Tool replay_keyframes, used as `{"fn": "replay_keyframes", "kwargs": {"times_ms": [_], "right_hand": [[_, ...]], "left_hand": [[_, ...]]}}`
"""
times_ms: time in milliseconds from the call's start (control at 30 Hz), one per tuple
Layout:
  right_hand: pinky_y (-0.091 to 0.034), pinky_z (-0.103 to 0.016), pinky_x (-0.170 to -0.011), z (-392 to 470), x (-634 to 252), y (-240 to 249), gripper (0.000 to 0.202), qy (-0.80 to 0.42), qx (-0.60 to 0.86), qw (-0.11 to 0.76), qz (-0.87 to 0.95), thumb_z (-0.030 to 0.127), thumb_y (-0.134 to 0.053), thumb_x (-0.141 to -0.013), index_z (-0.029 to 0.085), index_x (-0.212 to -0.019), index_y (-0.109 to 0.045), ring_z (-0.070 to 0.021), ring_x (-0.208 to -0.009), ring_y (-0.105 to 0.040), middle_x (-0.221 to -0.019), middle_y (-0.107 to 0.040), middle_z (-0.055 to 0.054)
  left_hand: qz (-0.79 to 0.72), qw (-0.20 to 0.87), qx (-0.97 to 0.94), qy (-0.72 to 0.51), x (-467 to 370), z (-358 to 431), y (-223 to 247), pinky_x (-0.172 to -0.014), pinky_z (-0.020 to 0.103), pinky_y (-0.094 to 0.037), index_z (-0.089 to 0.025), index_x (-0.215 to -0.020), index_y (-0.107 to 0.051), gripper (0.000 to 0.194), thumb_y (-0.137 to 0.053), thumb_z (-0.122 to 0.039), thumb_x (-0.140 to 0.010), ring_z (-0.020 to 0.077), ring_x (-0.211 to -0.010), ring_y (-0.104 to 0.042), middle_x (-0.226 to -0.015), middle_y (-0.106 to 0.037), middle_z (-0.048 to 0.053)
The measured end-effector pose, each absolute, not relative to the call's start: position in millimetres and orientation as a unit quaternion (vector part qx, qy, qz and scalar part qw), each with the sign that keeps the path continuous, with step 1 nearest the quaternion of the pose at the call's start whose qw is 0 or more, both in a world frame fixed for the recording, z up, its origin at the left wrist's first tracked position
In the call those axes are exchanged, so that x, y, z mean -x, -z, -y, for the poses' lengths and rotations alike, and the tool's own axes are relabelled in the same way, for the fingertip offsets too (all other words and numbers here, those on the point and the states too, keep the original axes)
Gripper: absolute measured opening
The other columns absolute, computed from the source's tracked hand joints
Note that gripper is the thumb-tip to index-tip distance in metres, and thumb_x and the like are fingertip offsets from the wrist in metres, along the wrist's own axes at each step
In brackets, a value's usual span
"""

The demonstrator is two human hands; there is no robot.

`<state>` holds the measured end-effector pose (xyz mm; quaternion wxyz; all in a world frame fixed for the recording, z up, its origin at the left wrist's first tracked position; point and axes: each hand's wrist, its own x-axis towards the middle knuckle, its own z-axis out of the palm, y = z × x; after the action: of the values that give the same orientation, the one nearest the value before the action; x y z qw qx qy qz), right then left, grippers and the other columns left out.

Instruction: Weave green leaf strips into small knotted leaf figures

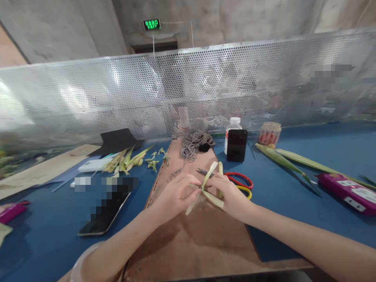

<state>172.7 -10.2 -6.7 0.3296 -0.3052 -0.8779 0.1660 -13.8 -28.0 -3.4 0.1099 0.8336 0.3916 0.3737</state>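
The leaf strips (211, 172) lay right at the fingertips, meeting at a small greenish crossing between the two hands, over the brown part of the tabletop (190, 246). The fingers of the left hand (179, 192) were closed in a pinch, thumb against forefinger, clamped on the strips just left of that crossing. The fingers of the right hand (232, 194) curled over the strips just right of it; its thumb was hidden, so whether they pinched or only steadied could not be told.

The step in hand seemed to be fine work at the crossing. Done well, it asked for a firm left pinch close to the join, so the layers could not slip, while the right fingers did the small adjusting. Because the strips looked thin and papery, pressure was best spread flat along them; a sharp twist might have split one. The loose ends stuck out above and below the fingers and were best kept from folding under the palms.

The scissors (240, 179) lay partly behind the right fingers, blades toward the strips, so those fingers did well to mind the points. Grey cord (192, 147) lay heaped beyond both hands, apart from the strips.
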Motion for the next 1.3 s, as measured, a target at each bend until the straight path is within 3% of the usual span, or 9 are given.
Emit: {"fn": "replay_keyframes", "kwargs": {"times_ms": [267,433,733,833,1000,1300], "right_hand": [[-0.043,-0.03,-0.073,11.4,-174.6,2.1,0.018,-0.204,0.311,0.338,0.864,0.021,-0.045,-0.083,0.021,-0.095,-0.059,-0.0167,-0.08,-0.051,-0.082,-0.059,-0.003],[-0.042,-0.033,-0.082,7.5,-174.0,8.0,0.016,-0.172,0.268,0.369,0.873,0.018,-0.049,-0.081,0.021,-0.092,-0.06,-0.0179,-0.092,-0.05,-0.096,-0.058,-0.005],[-0.045,-0.032,-0.076,9.0,-171.1,9.7,0.021,-0.128,0.325,0.396,0.849,0.021,-0.055,-0.075,0.018,-0.095,-0.054,-0.0175,-0.085,-0.054,-0.089,-0.058,-0.006],[-0.045,-0.032,-0.074,9.8,-172.1,10.2,0.013,-0.107,0.308,0.38,0.865,0.021,-0.051,-0.078,0.018,-0.089,-0.056,-0.0177,-0.084,-0.054,-0.083,-0.059,-0.006],[-0.046,-0.028,-0.066,10.0,-173.2,12.3,0.017,-0.113,0.309,0.353,0.876,0.017,-0.041,-0.084,0.018,-0.094,-0.054,-0.0156,-0.075,-0.055,-0.081,-0.058,-0.005],[-0.046,-0.033,-0.07,12.7,-171.8,7.2,0.018,-0.062,0.301,0.278,0.91,0.009,-0.033,-0.085,0.015,-0.088,-0.05,-0.018,-0.077,-0.051,-0.081,-0.052,-0.007]], "left_hand": [[-0.459,0.196,-0.766,-0.405,16.6,26.6,0.1,-0.075,0.028,-0.046,-0.02,-0.096,-0.055,0.021,-0.04,-0.024,-0.082,0.0166,-0.09,-0.055,-0.097,-0.06,0.004],[-0.452,0.255,-0.77,-0.372,14.3,25.1,4.3,-0.073,0.027,-0.045,-0.02,-0.091,-0.054,0.016,-0.043,-0.027,-0.082,0.0154,-0.081,-0.058,-0.086,-0.062,0.002],[-0.473,0.271,-0.732,-0.409,17.6,18.9,6.7,-0.068,0.026,-0.044,-0.017,-0.079,-0.055,0.011,-0.047,-0.025,-0.08,0.0145,-0.074,-0.058,-0.075,-0.061,0.001],[-0.473,0.296,-0.719,-0.414,16.2,19.5,6.1,-0.068,0.026,-0.045,-0.017,-0.079,-0.056,0.011,-0.049,-0.025,-0.079,0.015,-0.075,-0.059,-0.076,-0.062,0.001],[-0.431,0.376,-0.704,-0.422,14.4,21.1,6.9,-0.074,0.028,-0.046,-0.016,-0.083,-0.054,0.008,-0.051,-0.021,-0.077,0.0153,-0.079,-0.06,-0.081,-0.063,0.003],[-0.368,0.454,-0.691,-0.427,11.2,23.9,7.5,-0.074,0.03,-0.047,-0.015,-0.088,-0.049,0.01,-0.049,-0.017,-0.079,0.0142,-0.078,-0.059,-0.084,-0.059,0.004]]}}
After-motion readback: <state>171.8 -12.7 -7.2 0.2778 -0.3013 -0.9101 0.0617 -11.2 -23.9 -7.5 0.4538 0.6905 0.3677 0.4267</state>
